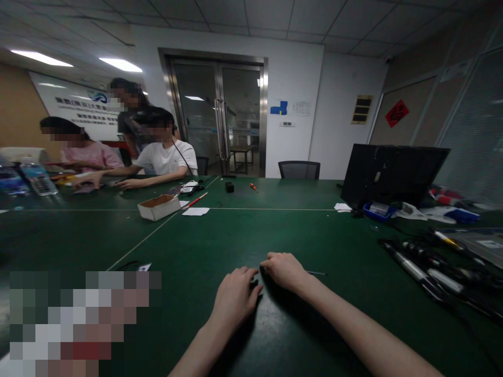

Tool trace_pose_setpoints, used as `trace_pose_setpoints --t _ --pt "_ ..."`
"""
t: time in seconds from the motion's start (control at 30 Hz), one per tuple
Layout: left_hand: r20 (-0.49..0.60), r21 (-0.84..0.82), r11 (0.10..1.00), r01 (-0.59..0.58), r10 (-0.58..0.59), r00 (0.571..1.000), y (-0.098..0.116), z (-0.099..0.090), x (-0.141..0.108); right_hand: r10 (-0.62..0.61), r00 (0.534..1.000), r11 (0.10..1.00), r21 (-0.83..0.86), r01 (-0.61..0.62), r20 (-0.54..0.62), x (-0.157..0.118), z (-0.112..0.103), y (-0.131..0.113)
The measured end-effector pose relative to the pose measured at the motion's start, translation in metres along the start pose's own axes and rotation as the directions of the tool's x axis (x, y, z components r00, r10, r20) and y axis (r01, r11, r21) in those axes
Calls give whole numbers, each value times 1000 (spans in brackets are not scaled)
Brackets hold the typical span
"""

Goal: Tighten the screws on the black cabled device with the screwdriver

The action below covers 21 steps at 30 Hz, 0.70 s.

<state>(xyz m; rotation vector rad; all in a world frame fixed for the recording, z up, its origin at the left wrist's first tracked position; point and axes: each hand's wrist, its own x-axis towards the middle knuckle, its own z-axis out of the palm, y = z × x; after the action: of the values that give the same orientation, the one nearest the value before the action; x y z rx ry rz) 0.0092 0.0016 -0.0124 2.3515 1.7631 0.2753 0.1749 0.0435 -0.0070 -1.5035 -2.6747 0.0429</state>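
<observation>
My left hand point(236, 293) rests low over the green table point(220, 235), its fingers bent and a little apart, with nothing seen in it. Just to its right is my right hand point(283, 269), fingers curled down to the tabletop; whether something small lies under them is hidden. A thin grey rod point(316, 273) sticks out on the table to the right of my right wrist. The two hands are close together, with a narrow gap between the fingertips.
A white open box point(159, 207) and papers point(196, 211) lie ahead on the left. Dark tools and cables point(436, 275) lie at right, below a black monitor point(389, 175). An orange screwdriver point(253, 187) is farther off. Several people are at the left; a blurred patch covers the lower left.
</observation>
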Motion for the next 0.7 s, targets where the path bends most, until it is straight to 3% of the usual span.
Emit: trace_pose_setpoints --t 0.2,0.4,0.57,0.7 --pt "19 8 1000 -7 7 1000 1 0 -2 -7 1000 998 -60 7 -6 -9 13 -8" --pt "-4 -14 1000 -26 26 1000 2 2 -1 14 999 998 -58 -16 -38 -31 9 -12" --pt "-49 -94 990 -108 104 993 6 1 -2 88 984 983 173 -61 -154 -44 -4 -20" --pt "-123 -110 982 -156 142 982 6 1 -2 93 971 953 304 -22 -219 -46 -5 -23"
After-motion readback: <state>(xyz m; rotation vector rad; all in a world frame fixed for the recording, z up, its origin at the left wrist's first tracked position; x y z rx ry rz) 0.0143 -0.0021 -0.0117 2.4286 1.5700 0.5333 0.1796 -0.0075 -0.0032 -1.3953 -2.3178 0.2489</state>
